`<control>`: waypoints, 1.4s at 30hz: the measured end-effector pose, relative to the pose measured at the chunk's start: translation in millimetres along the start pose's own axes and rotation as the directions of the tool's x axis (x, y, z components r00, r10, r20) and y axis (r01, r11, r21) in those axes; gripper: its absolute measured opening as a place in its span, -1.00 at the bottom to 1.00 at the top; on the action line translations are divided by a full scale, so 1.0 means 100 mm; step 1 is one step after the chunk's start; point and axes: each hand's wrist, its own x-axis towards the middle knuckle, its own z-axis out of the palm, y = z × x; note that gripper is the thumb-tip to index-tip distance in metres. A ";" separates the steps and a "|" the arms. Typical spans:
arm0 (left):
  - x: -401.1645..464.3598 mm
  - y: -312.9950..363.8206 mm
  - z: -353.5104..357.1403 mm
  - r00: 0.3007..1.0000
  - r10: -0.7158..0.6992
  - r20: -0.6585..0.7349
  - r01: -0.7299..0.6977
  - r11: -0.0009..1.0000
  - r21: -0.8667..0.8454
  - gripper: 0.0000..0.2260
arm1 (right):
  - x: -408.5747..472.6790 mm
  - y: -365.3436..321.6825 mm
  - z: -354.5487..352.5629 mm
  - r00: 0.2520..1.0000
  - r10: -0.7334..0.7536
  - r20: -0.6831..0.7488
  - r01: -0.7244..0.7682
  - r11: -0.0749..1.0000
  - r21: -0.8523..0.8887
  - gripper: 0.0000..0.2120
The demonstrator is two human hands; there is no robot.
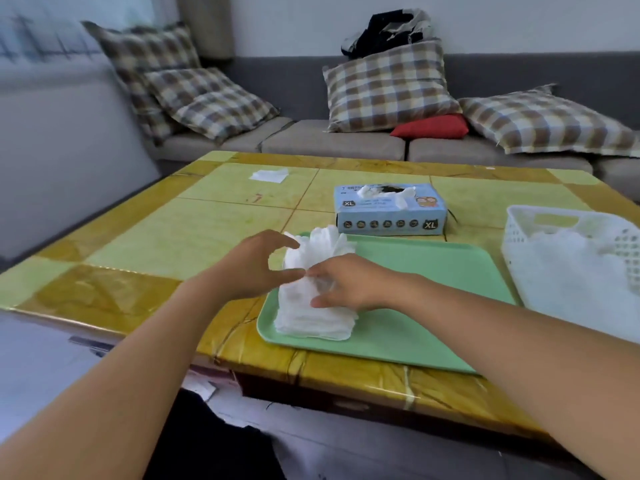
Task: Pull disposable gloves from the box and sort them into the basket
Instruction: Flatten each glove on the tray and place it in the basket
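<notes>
At frame centre, the left hand (254, 263) and right hand (341, 284) pinch a stack of white gloves (313, 317) on the green tray (415, 306). The blue glove box (389, 216) sits just above the tray, and the white basket (571, 251) stands at the right edge holding more gloves.

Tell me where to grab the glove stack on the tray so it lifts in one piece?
Probably grip the stack of gloves at its near, flat cuff end, one hand coming in from each long side, low against the green tray. That end lies square and even, while the far finger end fans up loosely. The left hand and right hand already flank the middle.
</notes>
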 end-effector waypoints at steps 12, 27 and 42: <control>0.10 0.11 0.15 0.936 0.038 0.351 -0.075 0.993 0.092 -0.25 | -0.40 0.12 -0.03 0.997 -0.070 -0.014 0.071 0.985 0.155 -0.91; 0.14 -0.03 0.14 0.947 0.069 0.314 -0.087 0.995 0.043 0.08 | -0.35 0.32 -0.20 0.976 -0.026 0.217 -0.107 0.809 0.578 -0.82; 0.06 -0.06 0.18 0.919 0.044 0.392 -0.077 0.995 0.067 0.09 | -0.41 0.27 -0.04 0.985 -0.150 0.089 0.128 0.967 0.221 -0.75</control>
